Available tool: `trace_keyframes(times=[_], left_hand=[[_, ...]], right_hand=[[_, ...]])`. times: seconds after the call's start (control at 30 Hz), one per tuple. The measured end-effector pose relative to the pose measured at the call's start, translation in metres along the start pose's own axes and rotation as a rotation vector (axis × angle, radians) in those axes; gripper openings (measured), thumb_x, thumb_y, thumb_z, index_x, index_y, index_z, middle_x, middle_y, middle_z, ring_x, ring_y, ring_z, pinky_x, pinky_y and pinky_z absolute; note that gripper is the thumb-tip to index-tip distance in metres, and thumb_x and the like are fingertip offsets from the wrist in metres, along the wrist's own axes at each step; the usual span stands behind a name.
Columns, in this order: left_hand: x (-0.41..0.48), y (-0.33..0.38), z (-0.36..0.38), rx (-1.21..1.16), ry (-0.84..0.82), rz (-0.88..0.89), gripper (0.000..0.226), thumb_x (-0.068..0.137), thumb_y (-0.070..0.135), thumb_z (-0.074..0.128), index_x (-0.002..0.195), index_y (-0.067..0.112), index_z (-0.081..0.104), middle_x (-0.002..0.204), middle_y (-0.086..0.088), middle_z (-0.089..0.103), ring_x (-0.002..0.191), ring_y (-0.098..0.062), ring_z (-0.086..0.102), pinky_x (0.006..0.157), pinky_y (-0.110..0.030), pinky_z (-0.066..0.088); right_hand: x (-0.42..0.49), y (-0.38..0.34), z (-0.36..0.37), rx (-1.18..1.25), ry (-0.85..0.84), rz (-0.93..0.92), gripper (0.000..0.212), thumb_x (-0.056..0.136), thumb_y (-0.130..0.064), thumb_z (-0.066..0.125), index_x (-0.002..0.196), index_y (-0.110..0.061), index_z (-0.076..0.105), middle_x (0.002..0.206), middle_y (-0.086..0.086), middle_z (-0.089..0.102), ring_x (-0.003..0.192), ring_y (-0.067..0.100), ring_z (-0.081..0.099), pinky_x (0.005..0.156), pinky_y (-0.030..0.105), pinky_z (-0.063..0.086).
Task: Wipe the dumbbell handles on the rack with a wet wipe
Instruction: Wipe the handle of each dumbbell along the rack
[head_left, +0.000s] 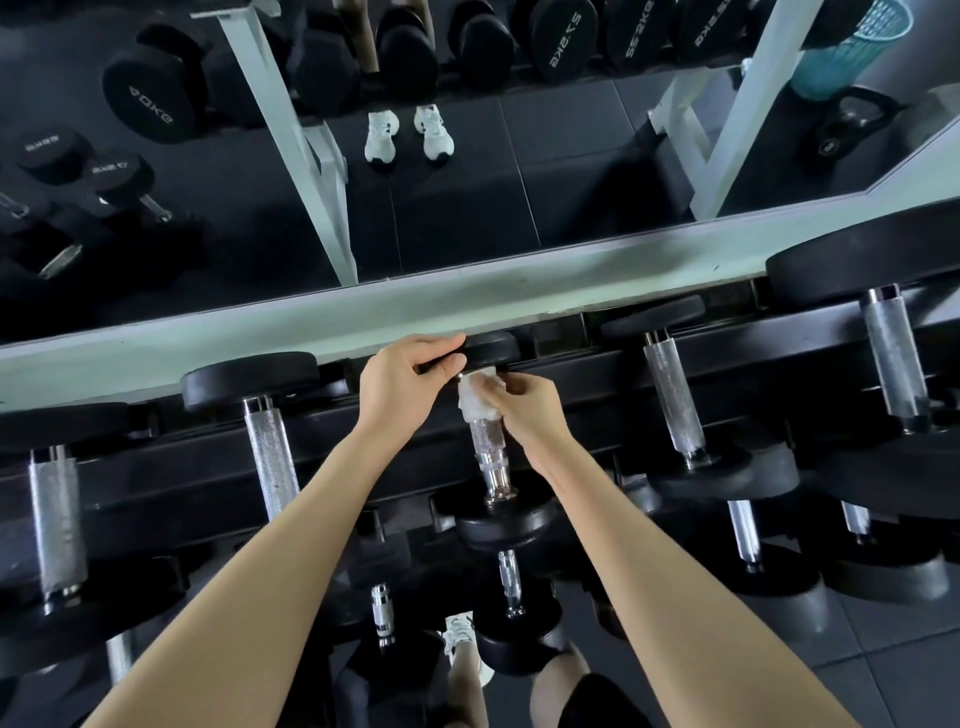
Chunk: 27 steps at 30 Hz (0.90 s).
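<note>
The small dumbbell lies at the centre of the rack on its top tier, its knurled handle running from 12 to 6 o'clock. The left hand has its grip closed on the dumbbell's far head, thumb and fingers curled over the rim. The right hand, just at 3 o'clock of the left, also has a closed grip. It pinches the white wet wipe round the far end of the handle.

To do this step well, I would keep the wipe wrapped right round the bar and draw it toward 6 o'clock with a twist, so the underside and the polished collar are reached. The knurling will likely snag thin cloth, so steady pressure seems wiser than scrubbing. The left hand's hold should stop the weight from rolling.

The rack is black and tiered. Bare handles wait at 9 o'clock and 3 o'clock, with a lower tier at 6 o'clock. A mirror above a pale ledge fills 12 o'clock. It reflects more dumbbells, white shoes and a teal basket at 1 o'clock. Grey floor tiles show at 4 o'clock.
</note>
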<state>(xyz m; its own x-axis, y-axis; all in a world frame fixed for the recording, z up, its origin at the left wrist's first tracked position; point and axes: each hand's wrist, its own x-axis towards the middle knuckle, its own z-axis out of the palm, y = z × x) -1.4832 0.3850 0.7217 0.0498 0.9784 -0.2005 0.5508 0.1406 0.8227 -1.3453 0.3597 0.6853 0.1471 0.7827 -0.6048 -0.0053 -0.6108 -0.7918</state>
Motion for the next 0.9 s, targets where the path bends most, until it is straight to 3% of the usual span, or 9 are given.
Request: trace_keyframes(times=[0.13,0.33,0.57,0.63,0.7,0.73,0.8,0.83,0.9], left_hand=[[0.002,0.003,-0.003,0.008,-0.015,-0.014,0.025,0.085,0.021,0.069,0.109,0.028,0.07,0.099,0.022,0.065,0.081,0.011,0.055,0.075,0.002,0.037],[0.004,0.002,-0.005,0.013,-0.033,-0.005,0.026,0.084,0.02,0.07,0.109,0.026,0.071,0.105,0.016,0.068,0.096,0.002,0.059,0.082,-0.005,0.04],[0.005,0.003,-0.007,0.03,-0.05,-0.002,0.026,0.084,0.02,0.07,0.11,0.026,0.07,0.106,0.016,0.067,0.101,0.0,0.06,0.086,-0.01,0.042],[0.004,0.005,-0.006,0.038,-0.038,0.003,0.026,0.084,0.02,0.07,0.11,0.025,0.07,0.108,0.013,0.068,0.099,0.0,0.06,0.086,-0.01,0.042],[0.003,0.006,-0.005,0.034,-0.019,0.003,0.026,0.084,0.019,0.07,0.11,0.024,0.071,0.108,0.012,0.069,0.099,-0.001,0.06,0.087,-0.01,0.042],[0.003,0.006,-0.004,0.037,-0.013,0.006,0.027,0.084,0.019,0.07,0.11,0.023,0.071,0.108,0.012,0.069,0.1,-0.001,0.06,0.089,-0.012,0.043],[0.002,0.007,-0.004,0.049,-0.014,0.011,0.027,0.084,0.02,0.07,0.11,0.024,0.07,0.109,0.012,0.069,0.102,-0.001,0.06,0.092,-0.016,0.044],[0.002,0.007,-0.005,0.056,-0.021,0.013,0.027,0.084,0.021,0.07,0.111,0.025,0.07,0.11,0.012,0.068,0.104,-0.001,0.06,0.094,-0.017,0.043],[0.003,0.008,-0.007,0.086,-0.031,0.02,0.027,0.085,0.023,0.069,0.111,0.027,0.07,0.111,0.013,0.068,0.106,-0.001,0.058,0.092,-0.016,0.043]], right_hand=[[-0.016,0.009,0.007,-0.369,0.093,-0.213,0.034,0.084,-0.03,0.062,0.059,-0.008,0.052,0.051,-0.004,0.051,0.052,0.006,0.043,0.056,0.02,0.033],[-0.035,0.043,-0.018,-0.624,-0.057,-0.179,0.038,0.081,-0.03,0.067,0.069,0.005,0.055,0.06,0.0,0.045,0.058,0.013,0.039,0.05,0.024,0.029],[-0.039,0.028,-0.017,-0.897,-0.12,-0.052,0.036,0.077,-0.02,0.068,0.056,-0.016,0.039,0.063,-0.005,0.049,0.069,0.018,0.053,0.054,0.022,0.036],[-0.047,0.024,-0.002,-1.109,-0.058,-0.06,0.01,0.08,-0.007,0.059,0.071,-0.01,0.056,0.071,0.001,0.06,0.066,0.024,0.055,0.056,0.025,0.039],[-0.056,0.031,0.013,-1.311,-0.068,-0.161,0.032,0.083,0.007,0.047,0.114,0.008,0.054,0.091,0.008,0.067,0.054,0.021,0.044,0.049,0.025,0.03],[-0.058,0.036,0.016,-1.346,-0.094,-0.192,0.038,0.084,0.009,0.045,0.121,0.008,0.049,0.093,0.008,0.067,0.051,0.019,0.037,0.046,0.024,0.024],[-0.053,0.036,0.013,-1.175,-0.058,-0.115,0.012,0.084,-0.004,0.05,0.089,-0.011,0.058,0.075,0.001,0.062,0.055,0.021,0.043,0.048,0.024,0.027],[-0.047,0.037,0.004,-1.041,-0.002,-0.091,0.014,0.083,-0.012,0.054,0.07,-0.013,0.051,0.064,-0.002,0.053,0.058,0.021,0.045,0.05,0.025,0.031],[-0.036,0.041,-0.014,-0.726,-0.026,-0.039,0.035,0.081,-0.025,0.066,0.058,-0.008,0.045,0.056,0.002,0.048,0.058,0.014,0.045,0.052,0.026,0.034]])
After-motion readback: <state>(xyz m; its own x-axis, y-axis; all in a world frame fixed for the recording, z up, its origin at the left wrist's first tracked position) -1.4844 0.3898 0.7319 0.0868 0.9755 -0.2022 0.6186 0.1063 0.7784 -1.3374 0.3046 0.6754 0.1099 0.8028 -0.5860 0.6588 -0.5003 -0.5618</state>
